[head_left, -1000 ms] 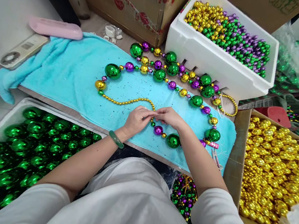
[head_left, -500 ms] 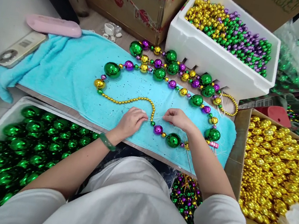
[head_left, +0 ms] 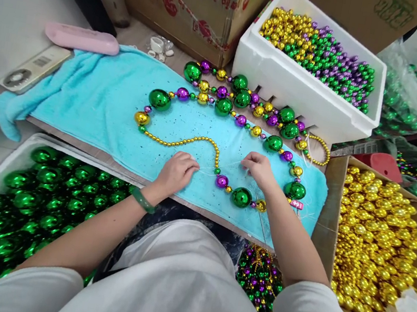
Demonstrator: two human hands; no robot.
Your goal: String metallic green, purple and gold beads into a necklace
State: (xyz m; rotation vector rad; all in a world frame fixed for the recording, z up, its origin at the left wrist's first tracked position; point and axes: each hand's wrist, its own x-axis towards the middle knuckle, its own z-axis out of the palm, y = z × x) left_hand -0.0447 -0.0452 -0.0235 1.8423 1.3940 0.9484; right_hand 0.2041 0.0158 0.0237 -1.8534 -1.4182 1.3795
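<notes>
A long bead necklace (head_left: 222,106) of green, purple and gold balls lies looped on a turquoise towel (head_left: 93,99). My left hand (head_left: 177,171) rests closed on the towel and pinches a thin clear string (head_left: 217,170). My right hand (head_left: 257,167) is closed on the same string farther right, so it runs taut between the hands above a purple bead (head_left: 222,181) and a large green ball (head_left: 241,197). A run of small gold beads (head_left: 182,142) curves away from the hands toward the left.
A white tray of large green balls (head_left: 25,200) sits at lower left. A cardboard box of gold balls (head_left: 378,243) is at right. A white foam box (head_left: 284,83) of small mixed beads stands behind. A pink case (head_left: 82,39) and a remote (head_left: 33,68) lie at the left.
My hands, touching together a second ago, have drawn apart; the right one moved right and the string between them is now stretched out.
</notes>
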